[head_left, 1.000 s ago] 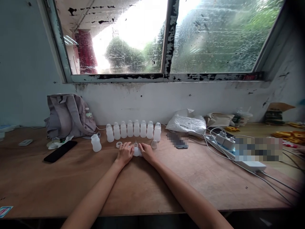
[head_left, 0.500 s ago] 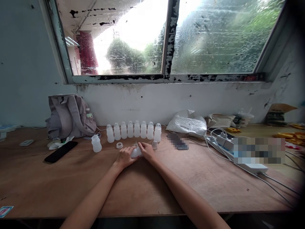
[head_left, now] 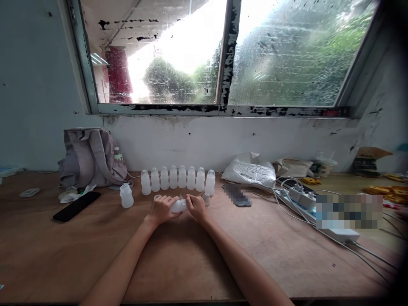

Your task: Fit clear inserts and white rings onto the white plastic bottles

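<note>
Held bottle: here it is, mid-table, the frosted bottle (head_left: 177,207) tipped over between both hands, in front of the row.
Left hand: wrapped around the body, the left hand (head_left: 162,209) has its fingers curled over the far side and thumb below; a firm-looking hold.
Right hand: in at the other end, the right hand (head_left: 196,207) curls its fingers in on the top; the exact pinch is too small to make out.
Teat: a clear tip, probably a teat (head_left: 181,196), pokes up between the hands.
Ring and cap: the white ring (head_left: 156,197) peeps out behind the left fingers, the cap (head_left: 207,199) just behind the right hand; neither looks held.
Row: eight capped bottles (head_left: 173,177) curve along the back; one bottle without a cap (head_left: 126,196) stands apart, left.
Step in hand: fitting or adjusting the teat at the bottle's mouth, I'd judge.
Next move: calls for a steady left hold and fine right-hand fingertip work, without squashing the body.
</note>
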Action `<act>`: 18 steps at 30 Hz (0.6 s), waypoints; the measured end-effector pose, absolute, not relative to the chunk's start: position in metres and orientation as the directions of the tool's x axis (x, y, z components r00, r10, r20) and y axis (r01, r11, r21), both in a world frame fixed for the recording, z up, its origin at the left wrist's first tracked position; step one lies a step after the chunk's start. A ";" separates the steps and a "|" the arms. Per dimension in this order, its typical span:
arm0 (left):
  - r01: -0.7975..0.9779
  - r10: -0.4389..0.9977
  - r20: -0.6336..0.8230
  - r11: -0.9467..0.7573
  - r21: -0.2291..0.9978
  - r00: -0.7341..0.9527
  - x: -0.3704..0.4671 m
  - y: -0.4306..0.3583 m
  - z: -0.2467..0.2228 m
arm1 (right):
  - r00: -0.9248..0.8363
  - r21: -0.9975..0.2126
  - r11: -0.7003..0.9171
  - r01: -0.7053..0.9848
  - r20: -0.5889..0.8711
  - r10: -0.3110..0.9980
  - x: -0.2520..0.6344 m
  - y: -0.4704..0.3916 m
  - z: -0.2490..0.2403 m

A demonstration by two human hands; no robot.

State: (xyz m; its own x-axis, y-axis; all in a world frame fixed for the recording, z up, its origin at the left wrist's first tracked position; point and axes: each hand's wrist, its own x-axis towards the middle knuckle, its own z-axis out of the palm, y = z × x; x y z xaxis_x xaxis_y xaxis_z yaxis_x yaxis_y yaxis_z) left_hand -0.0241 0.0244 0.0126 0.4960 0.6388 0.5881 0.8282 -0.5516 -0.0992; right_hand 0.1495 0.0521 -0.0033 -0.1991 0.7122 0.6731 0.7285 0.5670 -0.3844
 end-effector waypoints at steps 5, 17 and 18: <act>0.823 0.630 0.594 -0.560 -0.100 0.501 -0.028 0.029 0.006 | -0.195 -0.400 0.556 0.729 0.656 0.729 0.148 0.053 -0.007; 0.837 0.600 0.662 -0.542 -0.078 0.450 -0.027 0.029 0.004 | -0.092 -0.481 0.453 0.751 0.603 0.792 0.143 0.056 0.005; 0.836 0.604 0.659 -0.544 -0.071 0.449 -0.027 0.029 0.004 | -0.080 -0.493 0.441 0.750 0.594 0.801 0.143 0.056 0.005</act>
